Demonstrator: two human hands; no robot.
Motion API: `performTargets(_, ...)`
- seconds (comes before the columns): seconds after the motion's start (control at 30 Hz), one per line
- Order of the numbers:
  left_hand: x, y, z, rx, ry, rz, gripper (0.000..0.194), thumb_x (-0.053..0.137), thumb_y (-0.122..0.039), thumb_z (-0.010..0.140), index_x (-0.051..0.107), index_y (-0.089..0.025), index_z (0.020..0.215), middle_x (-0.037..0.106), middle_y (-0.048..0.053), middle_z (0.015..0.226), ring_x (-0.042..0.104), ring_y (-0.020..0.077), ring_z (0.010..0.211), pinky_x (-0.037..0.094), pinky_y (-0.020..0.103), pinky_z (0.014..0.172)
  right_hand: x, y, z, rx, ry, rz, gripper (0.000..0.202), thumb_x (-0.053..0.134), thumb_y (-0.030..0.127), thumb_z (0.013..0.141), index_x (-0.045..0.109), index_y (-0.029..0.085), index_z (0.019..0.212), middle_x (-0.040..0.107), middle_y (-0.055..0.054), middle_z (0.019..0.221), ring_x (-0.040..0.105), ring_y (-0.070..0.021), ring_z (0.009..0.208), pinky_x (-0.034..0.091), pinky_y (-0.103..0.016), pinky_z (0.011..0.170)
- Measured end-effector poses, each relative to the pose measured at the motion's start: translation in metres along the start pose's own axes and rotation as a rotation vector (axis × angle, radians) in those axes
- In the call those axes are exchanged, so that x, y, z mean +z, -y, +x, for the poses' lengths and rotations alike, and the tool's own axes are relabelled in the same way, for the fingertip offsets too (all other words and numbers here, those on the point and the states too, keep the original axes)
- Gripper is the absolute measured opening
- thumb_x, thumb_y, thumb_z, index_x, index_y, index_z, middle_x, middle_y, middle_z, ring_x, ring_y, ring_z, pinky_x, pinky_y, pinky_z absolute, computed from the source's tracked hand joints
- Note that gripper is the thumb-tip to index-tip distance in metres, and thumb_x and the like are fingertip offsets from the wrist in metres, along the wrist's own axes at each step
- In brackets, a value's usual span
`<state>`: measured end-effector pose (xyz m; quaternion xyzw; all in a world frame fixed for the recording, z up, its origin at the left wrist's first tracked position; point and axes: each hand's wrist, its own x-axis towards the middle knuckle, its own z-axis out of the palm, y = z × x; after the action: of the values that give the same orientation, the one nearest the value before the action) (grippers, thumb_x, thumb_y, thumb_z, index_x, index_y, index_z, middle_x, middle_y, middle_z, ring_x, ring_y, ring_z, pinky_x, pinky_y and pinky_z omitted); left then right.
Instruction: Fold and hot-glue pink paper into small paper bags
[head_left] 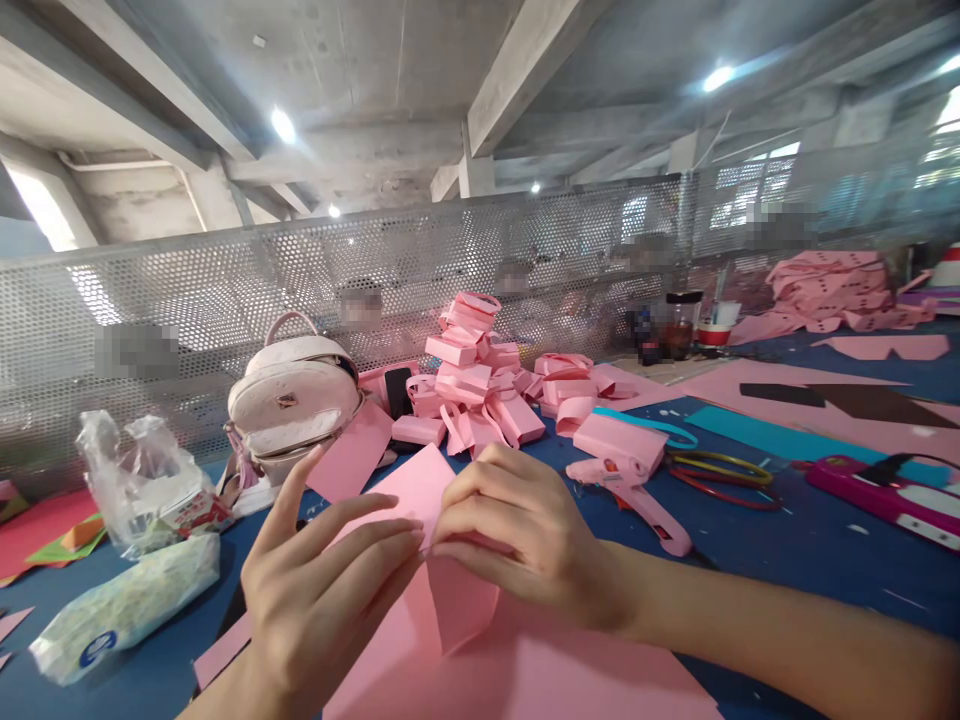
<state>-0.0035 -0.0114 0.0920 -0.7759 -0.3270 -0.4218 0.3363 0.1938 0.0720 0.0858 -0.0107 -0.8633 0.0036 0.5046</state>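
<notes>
A folded piece of pink paper stands between my hands above a larger pink sheet, its upper part tilting back. My left hand pinches the fold's left side, one finger raised away from the others. On the right, my right hand is closed over the same crease with bent fingers. The fingertips of both hands nearly meet, and the thumbs are mostly hidden. To the right of my right hand lies a pink glue gun on the blue tabletop.
Behind the paper rises a heap of folded pink paper boxes. A white backpack, a clear plastic bag and a pale-filled bag stand left. Rightward are tape rolls, a magenta power strip and a perforated metal screen behind.
</notes>
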Motion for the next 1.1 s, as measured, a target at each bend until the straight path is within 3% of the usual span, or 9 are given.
performTargets(0.33,0.000,-0.006,-0.004,0.042,-0.011,0.068,0.016,0.070,-0.008,0.091,0.075,-0.015,0.078,0.081,-0.003,0.073,0.080,0.0195,0.074,0.032,0.052,0.118,0.004,0.004,0.002,0.019,0.022,0.017,0.014,0.062,0.022,0.099,0.068,0.013,0.091,0.069,-0.006,0.089,0.053,-0.0162,0.078,0.043,-0.031,0.074)
performTargets(0.67,-0.002,-0.004,-0.005,0.136,-0.014,0.126,0.015,0.069,-0.006,0.092,0.077,-0.013,0.081,0.082,0.001,0.076,0.080,0.0231,0.078,0.032,0.053,0.118,0.007,0.009,0.001,0.269,-0.022,0.269,0.013,0.060,0.026,0.099,0.063,0.017,0.089,0.066,-0.003,0.091,0.057,-0.0163,0.087,0.046,-0.032,0.082)
performTargets(0.83,-0.002,0.000,0.000,0.121,-0.010,0.101,0.014,0.072,-0.003,0.088,0.076,-0.013,0.079,0.081,-0.001,0.074,0.079,0.0188,0.074,0.030,0.048,0.120,-0.002,0.003,0.005,0.175,-0.041,0.176,0.024,0.059,0.036,0.101,0.067,0.019,0.086,0.069,-0.001,0.086,0.057,-0.0146,0.083,0.044,-0.031,0.083)
performTargets(1.1,0.001,-0.003,-0.006,0.112,0.007,0.095,0.016,0.069,-0.004,0.089,0.075,-0.013,0.077,0.081,0.000,0.074,0.080,0.0202,0.076,0.029,0.050,0.120,0.004,0.005,0.001,0.045,0.012,0.037,0.021,0.058,0.030,0.102,0.070,0.018,0.090,0.072,-0.003,0.089,0.053,-0.0164,0.080,0.043,-0.032,0.076)
